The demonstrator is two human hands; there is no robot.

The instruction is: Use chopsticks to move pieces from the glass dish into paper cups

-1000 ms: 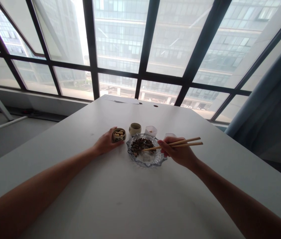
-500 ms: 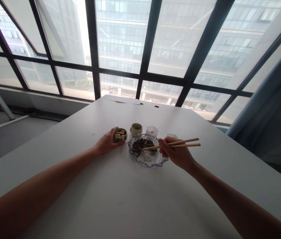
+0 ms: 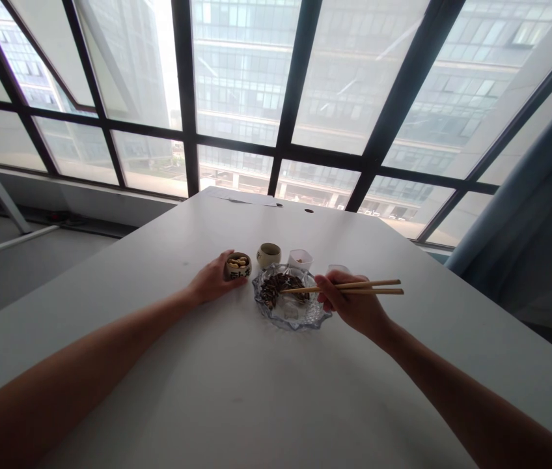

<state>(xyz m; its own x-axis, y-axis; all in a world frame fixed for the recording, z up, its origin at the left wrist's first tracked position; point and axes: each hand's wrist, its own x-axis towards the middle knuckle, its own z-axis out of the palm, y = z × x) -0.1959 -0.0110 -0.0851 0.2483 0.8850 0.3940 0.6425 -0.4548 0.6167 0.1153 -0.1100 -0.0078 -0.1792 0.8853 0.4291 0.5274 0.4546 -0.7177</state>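
Right fingers (image 3: 325, 286) hold chopsticks (image 3: 372, 284) across glass dish rim (image 3: 297, 324).

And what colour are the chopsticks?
The chopsticks are light yellowish brown, seen best in the head view.

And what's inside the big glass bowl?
Dark bits that look like seeds lie in the glass bowl, and chopsticks reach in. Whatever is under the bits is covered.

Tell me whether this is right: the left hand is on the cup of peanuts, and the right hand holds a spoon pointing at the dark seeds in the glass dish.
Wrong utensil: the head view shows the right hand holding a pair of chopsticks. The rest is right.
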